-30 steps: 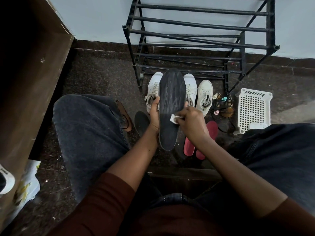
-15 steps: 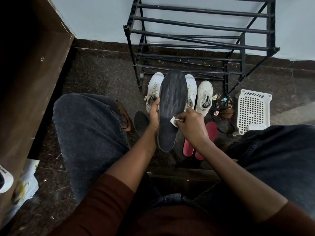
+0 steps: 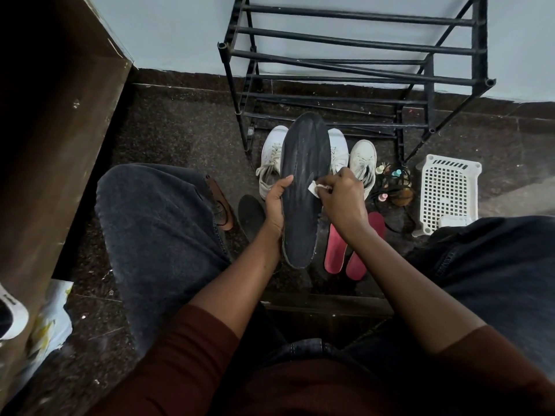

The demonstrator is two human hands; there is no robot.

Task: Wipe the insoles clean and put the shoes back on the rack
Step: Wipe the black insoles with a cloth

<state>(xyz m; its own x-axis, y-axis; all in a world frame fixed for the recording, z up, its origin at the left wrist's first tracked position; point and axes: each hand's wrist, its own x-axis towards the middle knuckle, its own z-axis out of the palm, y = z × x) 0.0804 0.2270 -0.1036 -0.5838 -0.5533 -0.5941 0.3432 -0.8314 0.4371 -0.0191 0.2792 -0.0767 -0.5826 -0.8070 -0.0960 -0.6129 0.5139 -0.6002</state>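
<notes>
- The dark insole (image 3: 304,190) is held upright between my knees, toe end up, in front of the white shoes (image 3: 271,160) on the floor.
- My left hand (image 3: 274,205) is clamped on its left edge at mid-length, thumb across the face, fingers behind.
- My right hand (image 3: 342,199) is closed around a small white wipe (image 3: 313,187), pressing it onto the insole's right side near the middle.
- Handling judgement: the insole looks thin, light and bendable; it should flex under rubbing pressure unless backed from behind. The edge near the waist is the sound place to grip, keeping the face free.
- Its surface shows pale streaks; cleaning appears unfinished.
- Two red insoles (image 3: 336,250) lie on the floor just right of the dark one; another dark insole (image 3: 250,211) lies to its left.
- The black rack (image 3: 354,43) stands against the wall behind the shoes, its visible shelves bare.
- A white basket (image 3: 450,190) and small bottles (image 3: 393,181) sit to the right.
</notes>
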